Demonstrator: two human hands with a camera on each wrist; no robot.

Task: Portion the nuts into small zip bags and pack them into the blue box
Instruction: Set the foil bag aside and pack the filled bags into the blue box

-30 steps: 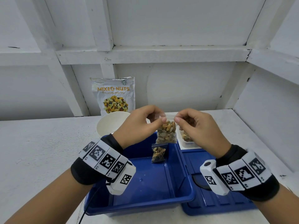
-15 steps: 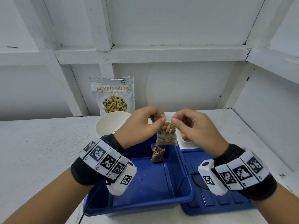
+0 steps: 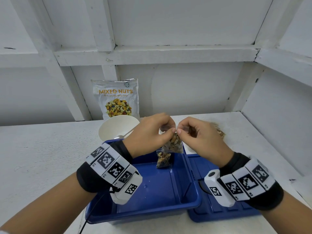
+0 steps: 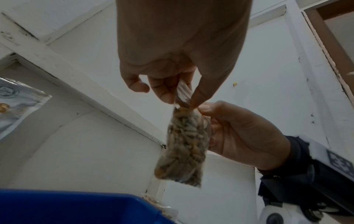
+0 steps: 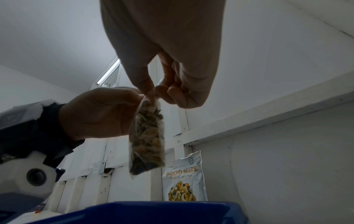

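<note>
Since a second ago the two hands have closed in until their thumb tips nearly meet over the bag's top, and a spoon handle has come into sight in the bowl.

Head view: the left hand (image 3: 148, 135) and right hand (image 3: 200, 137) each pinch the top edge of a small zip bag of nuts (image 3: 173, 144), which hangs above the far edge of the blue box (image 3: 152, 188). A second filled bag (image 3: 163, 159) leans against the box's far wall inside. The blue lid (image 3: 217, 211) lies touching the box's right side. A white bowl (image 3: 116, 129) stands just beyond the box's far left corner, with the mixed nuts pouch (image 3: 116, 98) upright at the tabletop's far edge. Loose nuts (image 3: 219, 130), blurred, seem to lie past the right hand.

Left wrist view: thumb and fingers (image 4: 164, 91) clamp the bag's strip.

Right wrist view: the fingertips (image 5: 162, 89) grip the same strip from the other side.
</note>
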